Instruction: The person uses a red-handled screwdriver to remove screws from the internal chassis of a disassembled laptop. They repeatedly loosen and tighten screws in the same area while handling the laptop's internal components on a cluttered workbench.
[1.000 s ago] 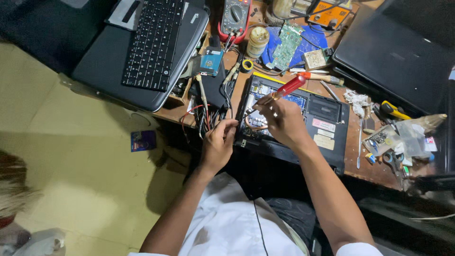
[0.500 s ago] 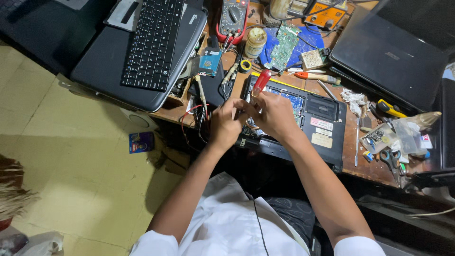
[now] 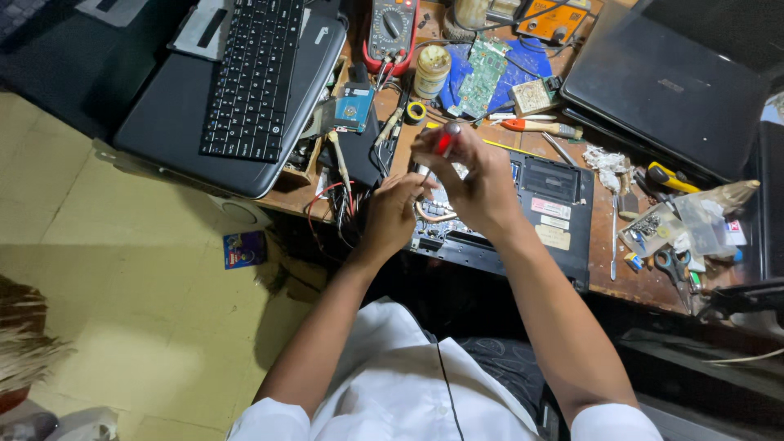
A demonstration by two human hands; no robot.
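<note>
Over the opened laptop (image 3: 547,204), right hand (image 3: 478,184) holds screwdriver (image 3: 441,145).

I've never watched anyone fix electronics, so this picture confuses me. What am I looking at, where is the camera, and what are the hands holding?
The camera sits on the person's head and looks down, so both arms reach up into the picture. They work over an opened laptop base on a cluttered wooden table. The right hand grips a red-handled screwdriver, tip pointing down; the left hand rests by the tip, on the base's edge. Around them lie a keyboard, a red multimeter, a green circuit board, a closed black laptop, an orange screwdriver and scissors.
</note>
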